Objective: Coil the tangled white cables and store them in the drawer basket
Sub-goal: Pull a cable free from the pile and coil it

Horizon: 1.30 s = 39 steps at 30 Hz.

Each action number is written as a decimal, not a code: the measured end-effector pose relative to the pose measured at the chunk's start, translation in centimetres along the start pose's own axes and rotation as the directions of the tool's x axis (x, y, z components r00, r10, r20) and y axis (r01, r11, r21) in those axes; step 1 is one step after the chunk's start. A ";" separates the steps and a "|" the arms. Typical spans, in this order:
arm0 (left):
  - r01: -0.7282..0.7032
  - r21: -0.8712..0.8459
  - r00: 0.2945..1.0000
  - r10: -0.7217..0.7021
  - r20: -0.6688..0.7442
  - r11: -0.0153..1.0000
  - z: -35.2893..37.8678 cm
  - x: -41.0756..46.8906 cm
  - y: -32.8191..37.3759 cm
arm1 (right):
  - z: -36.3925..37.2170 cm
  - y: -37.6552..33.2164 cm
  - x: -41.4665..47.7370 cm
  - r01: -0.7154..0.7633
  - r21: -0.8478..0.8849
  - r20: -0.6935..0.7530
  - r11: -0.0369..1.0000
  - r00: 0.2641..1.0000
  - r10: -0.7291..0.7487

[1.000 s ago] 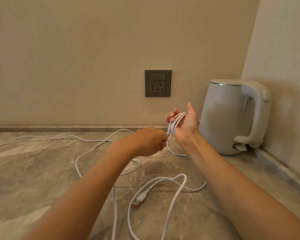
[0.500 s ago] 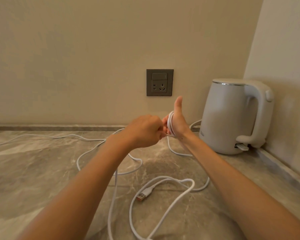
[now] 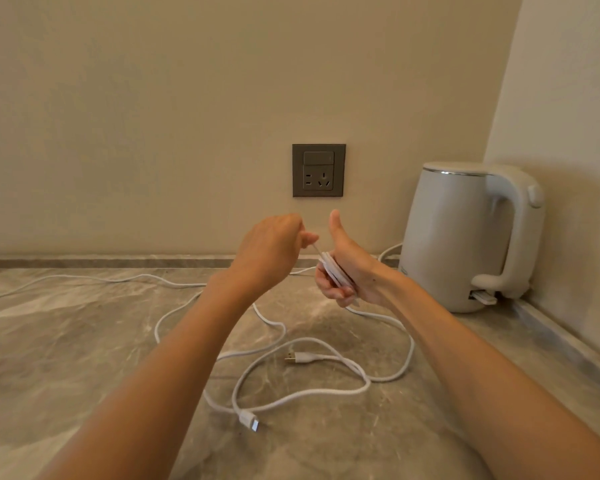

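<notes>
Counter: grey marbled stone top (image 3: pixel 84 341); most thin white cable (image 3: pixel 303 358) uncoiled.
R hand (image 3: pixel 355 268): you grip few-turn coil (image 3: pixel 331 271).
L hand (image 3: pixel 271 251): pinches feed strand.
Left: most coiling, storing.

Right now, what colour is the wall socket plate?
The socket plate is dark grey; head view shows it.

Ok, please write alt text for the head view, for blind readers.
A person's left hand pinches a thin white cable wrapped round the right hand, thumb up, above a grey marble counter where more cable lies in loose loops. A white electric kettle and a dark wall socket are behind.
</notes>
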State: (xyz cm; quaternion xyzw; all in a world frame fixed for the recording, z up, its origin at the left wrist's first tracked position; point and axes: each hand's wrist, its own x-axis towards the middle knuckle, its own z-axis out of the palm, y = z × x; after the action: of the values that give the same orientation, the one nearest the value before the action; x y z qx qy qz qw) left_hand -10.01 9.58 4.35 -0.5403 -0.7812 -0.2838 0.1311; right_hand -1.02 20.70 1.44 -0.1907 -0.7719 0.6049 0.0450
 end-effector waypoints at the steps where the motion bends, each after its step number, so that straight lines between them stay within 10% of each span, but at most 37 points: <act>1: 0.005 -0.021 1.000 -0.006 -0.024 1.000 0.1 0.0 -0.1 | -0.1 -0.1 -0.1 0.003 0.046 0.056 0.999 0.998 -0.005; 7: 0.033 -0.175 0.996 -0.048 -0.081 0.984 0.9 -0.1 -0.3 | 0.0 0.1 -0.4 -0.037 0.436 0.359 0.899 0.923 -0.136; 16: 0.018 -0.206 0.998 -0.004 0.070 0.978 2.1 -0.4 -0.8 | 0.2 -0.6 0.6 -0.141 0.867 0.397 0.478 0.777 -0.490; 21: 0.059 -0.175 0.971 -0.016 0.240 0.983 2.6 -0.3 -0.3 | -0.5 -0.3 0.5 -0.169 0.968 0.249 0.187 0.759 -0.601; 25: 0.028 -0.106 0.897 0.022 0.441 0.994 3.5 -1.1 0.5 | -1.1 -1.2 -0.6 0.013 1.000 -0.005 0.014 0.882 -0.472; 39: -0.061 -0.037 0.862 0.072 0.502 0.997 2.0 -1.0 1.8 | -1.2 -1.2 -0.7 0.431 0.856 -0.421 0.286 0.902 -0.099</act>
State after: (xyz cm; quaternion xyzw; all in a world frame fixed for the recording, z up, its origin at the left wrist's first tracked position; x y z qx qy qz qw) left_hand -7.78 10.45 2.80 -0.6235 -0.7664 -0.1365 -0.0725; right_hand -0.32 21.30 2.99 -0.0826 -0.2875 0.8844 0.3582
